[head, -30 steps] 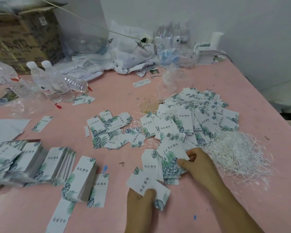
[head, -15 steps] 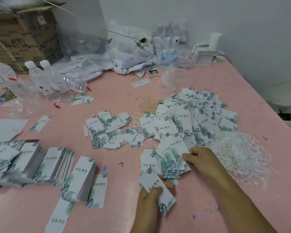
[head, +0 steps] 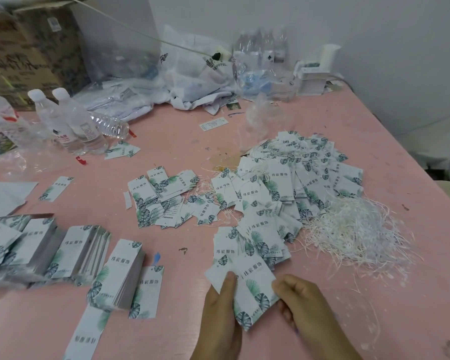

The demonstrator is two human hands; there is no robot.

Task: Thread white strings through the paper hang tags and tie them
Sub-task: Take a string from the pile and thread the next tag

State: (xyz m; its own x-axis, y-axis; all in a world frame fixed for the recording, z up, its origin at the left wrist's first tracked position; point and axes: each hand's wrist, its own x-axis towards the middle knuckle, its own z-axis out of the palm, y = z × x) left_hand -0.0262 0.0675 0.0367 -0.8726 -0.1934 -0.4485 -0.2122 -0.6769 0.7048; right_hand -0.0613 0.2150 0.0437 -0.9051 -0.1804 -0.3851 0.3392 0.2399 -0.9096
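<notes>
Both hands, left hand (head: pixel 220 305) and right hand (head: pixel 300 300), are gripping unthreaded hang tags (head: pixel 255 289), with strung tags (head: pixel 291 175) piling beyond and loose strings (head: pixel 356 229) waiting.

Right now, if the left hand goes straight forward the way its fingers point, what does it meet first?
The left hand already holds some tags. Going straight on, it would probably first meet the loose pile of tags lying just beyond, though depth is hard to judge.
</notes>
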